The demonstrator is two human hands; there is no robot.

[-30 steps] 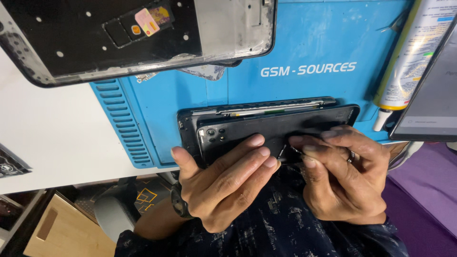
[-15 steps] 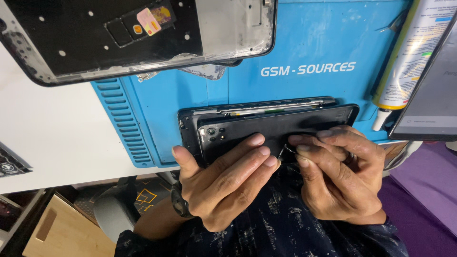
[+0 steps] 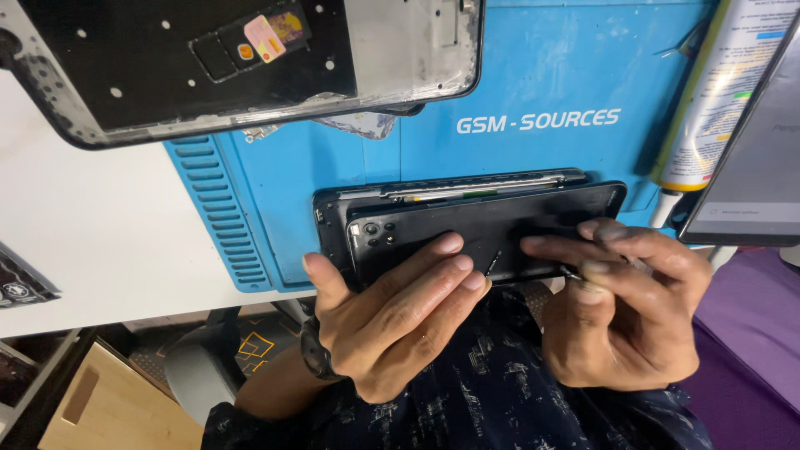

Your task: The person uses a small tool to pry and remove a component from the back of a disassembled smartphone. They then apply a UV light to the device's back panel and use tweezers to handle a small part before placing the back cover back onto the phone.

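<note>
Head view: the left hand (image 3: pixel 392 321) grips a slim black rectangular smartphone (image 3: pixel 475 225) from its near edge, thumb hooked round the camera end and three fingers laid flat across the glossy back cover, so the hand is clamped on the phone. The phone lies on its long side, camera cluster of small round lenses just beyond the left thumb, its back cover lifted slightly away from the frame behind it, where a thin strip of metal and green shows along the far edge. It sits at the near edge of a blue rubber repair mat (image 3: pixel 542 75), partly over the person's lap.

The right hand (image 3: pixel 621 312) is closed, fingertips pinched on a thin metal tool (image 3: pixel 575 272) whose tip touches the phone's near edge just right of the left fingertips; most of the tool is hidden by the fingers.

Beyond the left hand, a larger black and silver phone frame (image 3: pixel 225 58) lies face down across the mat's far corner. Beyond the right hand stands a white tube with a yellow band (image 3: pixel 708 108), and beside it a dark tablet screen (image 3: pixel 754 167).
</note>
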